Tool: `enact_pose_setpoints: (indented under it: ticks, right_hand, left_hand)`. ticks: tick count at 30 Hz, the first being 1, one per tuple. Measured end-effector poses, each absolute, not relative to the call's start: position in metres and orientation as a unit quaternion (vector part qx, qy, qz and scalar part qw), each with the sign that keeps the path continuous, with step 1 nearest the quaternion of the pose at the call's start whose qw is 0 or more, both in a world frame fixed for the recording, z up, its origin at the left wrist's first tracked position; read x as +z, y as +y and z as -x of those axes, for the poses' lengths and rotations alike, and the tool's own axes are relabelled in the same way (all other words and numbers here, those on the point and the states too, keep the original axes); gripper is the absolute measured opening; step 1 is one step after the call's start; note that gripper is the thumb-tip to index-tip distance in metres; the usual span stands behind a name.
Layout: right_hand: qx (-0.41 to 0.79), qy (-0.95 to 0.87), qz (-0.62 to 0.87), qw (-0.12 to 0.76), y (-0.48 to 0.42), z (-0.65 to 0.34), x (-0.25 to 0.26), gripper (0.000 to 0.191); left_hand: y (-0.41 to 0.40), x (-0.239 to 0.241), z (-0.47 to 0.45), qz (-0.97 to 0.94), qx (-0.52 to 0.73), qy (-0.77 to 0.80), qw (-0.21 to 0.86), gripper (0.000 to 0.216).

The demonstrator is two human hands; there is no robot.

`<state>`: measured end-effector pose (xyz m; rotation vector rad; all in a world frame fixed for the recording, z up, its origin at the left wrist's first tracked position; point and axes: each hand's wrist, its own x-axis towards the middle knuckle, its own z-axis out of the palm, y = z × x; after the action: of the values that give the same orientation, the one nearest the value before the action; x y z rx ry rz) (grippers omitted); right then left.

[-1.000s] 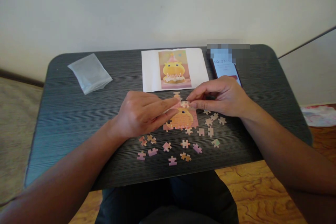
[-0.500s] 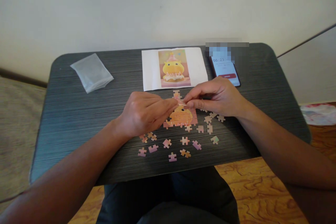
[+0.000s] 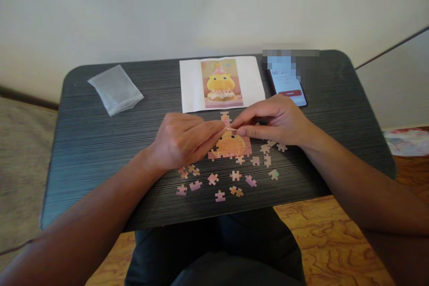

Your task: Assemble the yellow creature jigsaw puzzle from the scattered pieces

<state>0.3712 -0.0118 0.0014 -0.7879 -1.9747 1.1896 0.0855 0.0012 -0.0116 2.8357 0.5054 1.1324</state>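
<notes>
A partly joined jigsaw puzzle (image 3: 234,145) showing a yellow animal face lies at the middle of the table. Over its upper part, my left hand (image 3: 184,140) and my right hand (image 3: 273,120) meet, fingertips pinched together. Between them a thin pale edge of a puzzle piece (image 3: 229,129) shows; its printed side cannot be made out. A small joined strip of pieces (image 3: 225,117) sticks out above my fingers. Loose puzzle pieces lie below and to the right, among them a purple-pink one (image 3: 220,196) and a greenish one (image 3: 274,174).
Behind the puzzle lies a white sheet (image 3: 191,87) with the printed picture. A phone (image 3: 290,85) with a timer rests at the back right, and a clear plastic bag (image 3: 115,91) at the back left. The dark table (image 3: 90,156) stands against a wall.
The view has shifted slightly, so everything sits a little higher. Both hands keep their pinch over the puzzle, with barely any movement of the fingers.
</notes>
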Motion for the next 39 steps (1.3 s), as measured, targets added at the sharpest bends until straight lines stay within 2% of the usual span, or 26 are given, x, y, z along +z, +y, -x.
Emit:
enact_pose_setpoints:
  ticks: [5, 18, 27, 39]
  right_hand:
    - [0.443, -0.766, 0.339, 0.319, -0.014, -0.368, 0.004, 0.020]
    - [0.417, -0.790, 0.340, 0.293, -0.013, -0.371, 0.006, 0.022]
    - [0.505, -0.730, 0.335, 0.315, -0.017, -0.365, 0.005, 0.023]
    - [0.588, -0.651, 0.350, 0.328, -0.019, -0.360, 0.003, 0.033]
  left_hand:
    - [-0.001, -0.007, -0.087, -0.916, 0.375, 0.142, -0.003, 0.013]
    - [-0.002, -0.009, -0.088, -0.927, 0.352, 0.129, 0.021, 0.020]
    - [-0.003, -0.009, -0.088, -0.932, 0.338, 0.131, 0.021, 0.033]
    - [-0.004, -0.010, -0.089, -0.927, 0.347, 0.139, 0.034, 0.028]
